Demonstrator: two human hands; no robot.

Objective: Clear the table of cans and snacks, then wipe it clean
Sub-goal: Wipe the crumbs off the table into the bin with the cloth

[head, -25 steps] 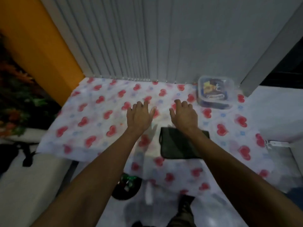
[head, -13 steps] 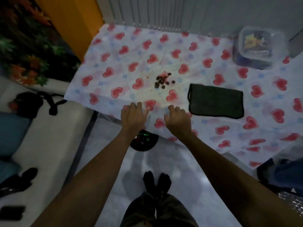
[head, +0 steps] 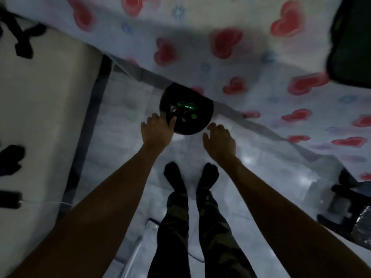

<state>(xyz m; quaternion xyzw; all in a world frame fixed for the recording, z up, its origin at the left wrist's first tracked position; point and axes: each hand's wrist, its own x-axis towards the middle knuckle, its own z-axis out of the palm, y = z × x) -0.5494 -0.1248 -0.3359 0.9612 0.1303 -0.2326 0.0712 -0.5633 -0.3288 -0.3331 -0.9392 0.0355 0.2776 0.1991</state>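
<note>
A black round bin [head: 197,125] stands on the floor, half under the table's front edge, with green cans [head: 185,106] inside it. My left hand [head: 155,130] is at the bin's left rim, thumb inside the rim and fingers outside, gripping it. Just off the bin's right side, my right hand [head: 219,142] is spread and holds nothing. The table [head: 251,63] wears a white cloth printed with red hearts. A dark wiping cloth [head: 351,47] lies on it at the upper right. The snack crumbs are out of view.
My feet [head: 190,177] in black socks stand on the white tiled floor just behind the bin. A white sofa [head: 44,109] with dark items on it runs along the left. Dark objects [head: 345,205] sit on the floor at the right.
My view has tipped down from the tabletop to the floor. Both hands dropped from the table's edge to the bin, and the left hand took hold of its rim.
</note>
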